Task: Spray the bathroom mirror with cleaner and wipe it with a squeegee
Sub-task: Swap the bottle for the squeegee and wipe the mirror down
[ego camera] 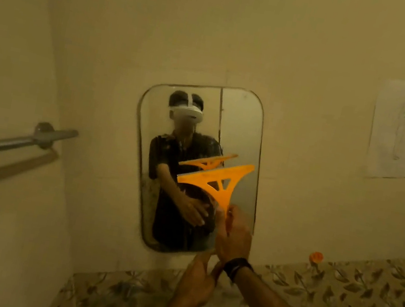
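Note:
A rounded rectangular mirror (244,123) hangs on the cream wall, streaked and wet-looking across its lower half. An orange squeegee (215,180) rests with its blade against the glass on the mirror's right side, tilted up to the right. My right hand (234,236), with a dark band at the wrist, grips the squeegee's handle. My left hand (196,279) is just below the mirror's bottom edge, under the right hand, fingers curled; I cannot see anything in it. No spray bottle is in view.
A metal towel rail (8,141) juts out from the left wall. Leaf-patterned tiles (332,298) run below the mirror, with a small orange object (316,257) against them. Papers (400,128) are stuck to the wall at the right.

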Tool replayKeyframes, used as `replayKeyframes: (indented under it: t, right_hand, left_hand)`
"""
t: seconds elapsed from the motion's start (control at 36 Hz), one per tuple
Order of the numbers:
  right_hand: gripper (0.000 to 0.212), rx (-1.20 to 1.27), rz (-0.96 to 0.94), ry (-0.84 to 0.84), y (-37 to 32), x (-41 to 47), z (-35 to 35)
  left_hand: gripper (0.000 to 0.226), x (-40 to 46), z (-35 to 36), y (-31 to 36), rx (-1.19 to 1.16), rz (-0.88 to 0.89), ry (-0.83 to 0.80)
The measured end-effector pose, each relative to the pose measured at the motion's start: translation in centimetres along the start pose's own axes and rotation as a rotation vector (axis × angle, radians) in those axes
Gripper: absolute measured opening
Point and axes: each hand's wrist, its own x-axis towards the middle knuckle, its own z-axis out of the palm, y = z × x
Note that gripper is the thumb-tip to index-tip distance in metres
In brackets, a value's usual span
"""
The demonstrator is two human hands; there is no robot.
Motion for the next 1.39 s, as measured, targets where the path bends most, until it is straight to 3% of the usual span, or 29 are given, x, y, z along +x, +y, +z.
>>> replayKeyframes:
  t: [0.06, 0.11, 0.17, 0.36, 0.47, 0.53, 0.69, 0.92, 1.17, 1.39]
  right_hand:
    - [0.041, 0.021, -0.034, 0.008, -1.6, 1.3, 1.3]
    - [0.038, 0.035, -0.076, 0.007, -3.3, 2.5, 2.2]
    - [0.032, 0.029, -0.117, 0.016, -4.8, 3.6, 3.1]
    - [0.047, 0.166, -0.134, -0.026, -8.7, 8.2, 6.1]
    - [0.020, 0.237, -0.181, -0.027, -11.2, 10.2, 8.3]
    - [0.016, 0.247, -0.204, -0.040, -12.7, 10.9, 9.0]
    - [0.054, 0.197, -0.212, 0.009, -15.6, 13.3, 11.0]
    - [0.037, 0.148, -0.145, 0.083, -19.0, 15.6, 12.0]
    - [0.045, 0.160, -0.070, 0.045, -18.0, 15.3, 13.8]
    - [0.047, 0.139, -0.029, 0.033, -13.7, 11.9, 14.4]
  left_hand:
    - [0.099, 1.4, -2.1, -0.6, 0.025, 0.028, 0.056]
    - [0.112, 2.7, -4.0, -1.3, 0.018, 0.073, 0.132]
    - [0.101, 3.4, -6.0, -1.2, 0.038, 0.102, 0.226]
    - [0.066, 5.9, -13.9, 0.6, 0.225, 0.241, 0.439]
    - [0.062, 6.7, -18.6, 1.8, 0.291, 0.235, 0.624]
    - [0.070, 6.8, -20.5, 2.2, 0.338, 0.226, 0.681]
    - [0.062, 9.3, -25.1, 3.8, 0.405, 0.277, 0.836]
    - [0.074, 13.9, -28.0, 2.3, 0.564, 0.379, 0.877]
    - [0.068, 17.2, -27.4, -1.7, 0.737, 0.409, 1.002]
    - [0.067, 17.2, -26.9, -1.9, 0.691, 0.452, 1.043]
